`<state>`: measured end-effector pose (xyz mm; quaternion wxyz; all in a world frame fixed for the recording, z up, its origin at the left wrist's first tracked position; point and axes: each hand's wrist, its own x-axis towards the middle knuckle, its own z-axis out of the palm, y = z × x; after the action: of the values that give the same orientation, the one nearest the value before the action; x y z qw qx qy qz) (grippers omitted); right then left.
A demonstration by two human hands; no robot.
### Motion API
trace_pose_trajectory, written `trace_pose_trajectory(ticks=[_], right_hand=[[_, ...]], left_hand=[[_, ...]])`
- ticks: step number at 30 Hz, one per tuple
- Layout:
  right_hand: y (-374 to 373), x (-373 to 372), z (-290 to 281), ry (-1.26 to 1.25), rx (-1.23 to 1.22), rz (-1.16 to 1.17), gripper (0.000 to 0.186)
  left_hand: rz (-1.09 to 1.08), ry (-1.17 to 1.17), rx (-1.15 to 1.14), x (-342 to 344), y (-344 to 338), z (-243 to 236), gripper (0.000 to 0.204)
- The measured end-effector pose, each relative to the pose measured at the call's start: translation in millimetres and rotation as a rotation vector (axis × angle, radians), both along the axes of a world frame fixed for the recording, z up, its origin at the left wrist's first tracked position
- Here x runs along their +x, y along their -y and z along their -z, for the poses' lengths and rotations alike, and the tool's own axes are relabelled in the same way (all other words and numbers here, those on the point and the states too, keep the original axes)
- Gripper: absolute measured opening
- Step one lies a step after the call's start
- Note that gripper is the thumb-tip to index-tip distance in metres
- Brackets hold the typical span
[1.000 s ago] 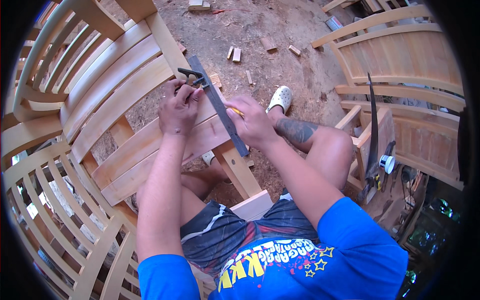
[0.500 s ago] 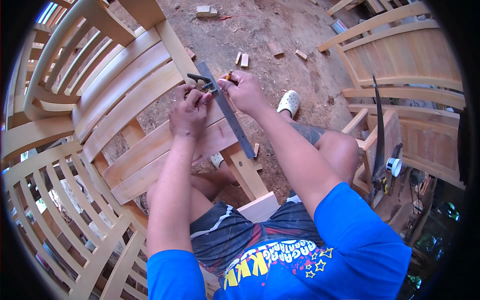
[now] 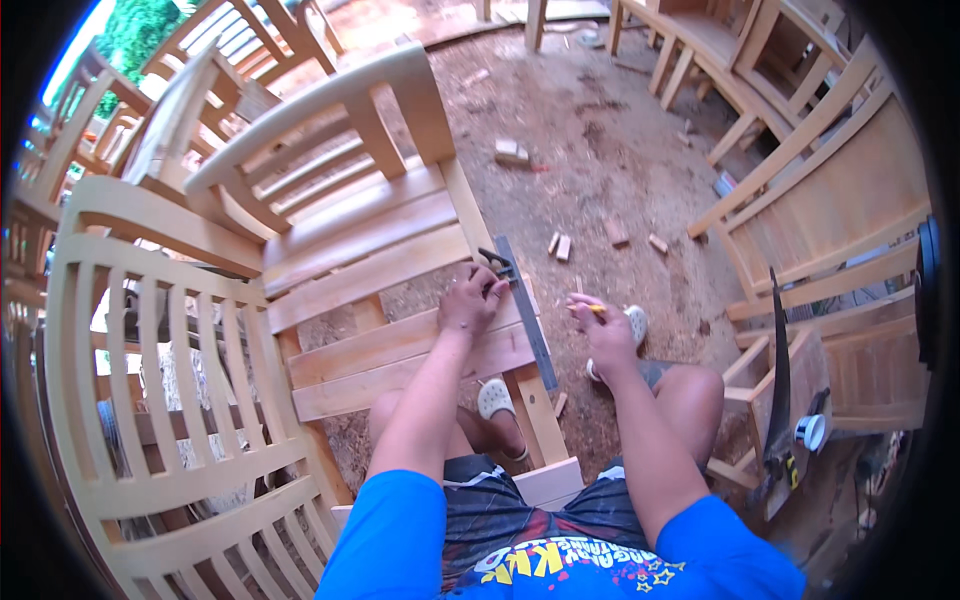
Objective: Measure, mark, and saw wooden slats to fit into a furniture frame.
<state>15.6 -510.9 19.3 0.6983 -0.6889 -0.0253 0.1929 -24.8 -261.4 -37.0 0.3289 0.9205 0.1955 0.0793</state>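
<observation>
My left hand is closed on the dark head of a combination square, whose long grey blade lies across the ends of the bench's seat slats. To the right of the blade and apart from it, my right hand is raised over the ground, pinching a yellow pencil. The unpainted wooden bench has a slatted back and a slatted side at the left. Gaps show between some seat slats. My left fingers partly hide the square's head.
Several wood offcuts lie on the dirt ground. At the right stand a wooden panel piece and a small wooden stand with a hand saw and a white round container. More wooden furniture stands at the back.
My right hand with the pencil has moved away from the square, to the right. My left hand stays on the square. The view has tilted up, showing more furniture behind.
</observation>
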Motion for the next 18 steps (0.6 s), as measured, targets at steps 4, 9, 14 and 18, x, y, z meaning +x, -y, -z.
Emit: trace_pose_trajectory(ticks=[4, 9, 14, 18], right_hand=[[66.2, -30.1, 11.9, -0.154, 0.017, -0.063, 0.029], [133.1, -76.8, 23.0, -0.374, -0.237, -0.2, 0.018], [150.0, -64.0, 48.2, -0.306, -0.197, -0.253, 0.016], [141.4, -56.7, 58.4, -0.236, -0.387, -0.368, 0.014]], left_hand=[[0.072, 0.04, 0.026, -0.4, -22.5, -11.4, 0.026], [-0.007, 0.081, 0.171, -14.4, -46.3, -83.5, 0.029], [-0.264, 0.103, -0.094, -104.0, -79.6, -191.8, 0.027], [-0.356, 0.264, -0.036, -236.4, -78.5, -292.3, 0.031]])
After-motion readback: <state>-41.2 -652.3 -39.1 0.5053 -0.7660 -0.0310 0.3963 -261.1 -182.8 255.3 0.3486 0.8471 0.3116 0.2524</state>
